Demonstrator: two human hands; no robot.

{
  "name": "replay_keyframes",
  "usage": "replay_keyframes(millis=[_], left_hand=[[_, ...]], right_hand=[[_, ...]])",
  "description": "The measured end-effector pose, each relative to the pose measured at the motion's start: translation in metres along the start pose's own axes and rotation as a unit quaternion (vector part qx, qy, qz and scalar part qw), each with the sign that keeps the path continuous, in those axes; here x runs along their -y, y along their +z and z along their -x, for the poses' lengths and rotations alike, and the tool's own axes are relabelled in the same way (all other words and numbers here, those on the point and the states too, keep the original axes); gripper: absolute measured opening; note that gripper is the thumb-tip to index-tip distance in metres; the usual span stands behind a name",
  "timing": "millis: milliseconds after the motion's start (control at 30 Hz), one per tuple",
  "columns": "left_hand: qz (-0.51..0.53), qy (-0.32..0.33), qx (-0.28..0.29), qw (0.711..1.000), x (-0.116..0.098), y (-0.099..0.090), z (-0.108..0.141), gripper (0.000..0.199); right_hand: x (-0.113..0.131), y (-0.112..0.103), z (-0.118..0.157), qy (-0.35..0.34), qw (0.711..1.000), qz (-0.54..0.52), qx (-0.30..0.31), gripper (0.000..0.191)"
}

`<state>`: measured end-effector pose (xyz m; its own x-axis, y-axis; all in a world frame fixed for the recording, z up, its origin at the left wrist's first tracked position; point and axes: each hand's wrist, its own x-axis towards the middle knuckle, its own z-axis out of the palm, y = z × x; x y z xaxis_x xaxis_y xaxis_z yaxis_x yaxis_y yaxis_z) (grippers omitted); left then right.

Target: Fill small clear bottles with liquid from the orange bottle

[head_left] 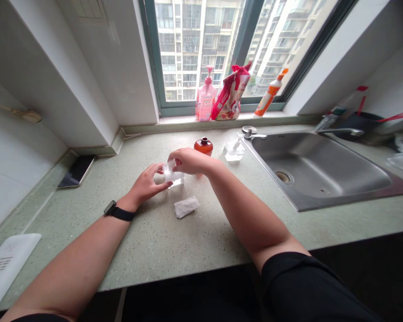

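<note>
A clear, square-based container [176, 180] stands on the speckled counter [161, 255], with my left hand [151, 182] wrapped round its left side. From above, my right hand [186, 161] has its fingers pinched at the container's top; what they hold there is too small to make out. Just behind my right hand stands an amber bottle [203, 146] with an open neck, its lower part hidden by my wrist. A clear pump bottle [234, 150] is to the right of it. Nearer to me lies a folded white tissue [187, 207].
A steel sink [325, 165] is at the right. On the windowsill stand a pink pump bottle [206, 100], a red and white bag [233, 94] and an orange bottle [270, 96]. A phone [76, 171] lies at the left, with a white object [11, 264] at the near-left edge.
</note>
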<state>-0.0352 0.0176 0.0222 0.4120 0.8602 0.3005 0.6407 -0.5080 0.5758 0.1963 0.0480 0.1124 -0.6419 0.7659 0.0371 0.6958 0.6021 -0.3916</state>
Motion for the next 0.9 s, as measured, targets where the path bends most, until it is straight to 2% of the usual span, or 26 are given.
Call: replay_keyframes(millis=[367,567,700,833,900], left_hand=[[0.033,0.018,0.018,0.999,0.002,-0.002,-0.001,0.071],[0.028,0.008,0.023,0.999,0.0,-0.003,0.0,0.071],[0.02,0.005,0.021,1.0,-0.001,-0.003,0.0,0.073],[0.022,0.009,0.023,0.999,-0.001,-0.002,0.001,0.075],[0.021,0.01,0.023,0.999,0.0,-0.002,0.001,0.074]], right_hand=[[-0.008,0.0,0.001,-0.037,0.999,-0.022,0.03,0.028],[0.001,-0.002,0.001,0.015,1.0,0.011,0.021,0.018],[0.004,-0.001,0.003,0.038,0.999,0.036,0.011,0.031],[0.005,-0.001,0.005,0.039,0.999,0.008,0.005,0.043],[0.006,-0.004,0.005,0.035,0.999,-0.007,0.007,0.041]])
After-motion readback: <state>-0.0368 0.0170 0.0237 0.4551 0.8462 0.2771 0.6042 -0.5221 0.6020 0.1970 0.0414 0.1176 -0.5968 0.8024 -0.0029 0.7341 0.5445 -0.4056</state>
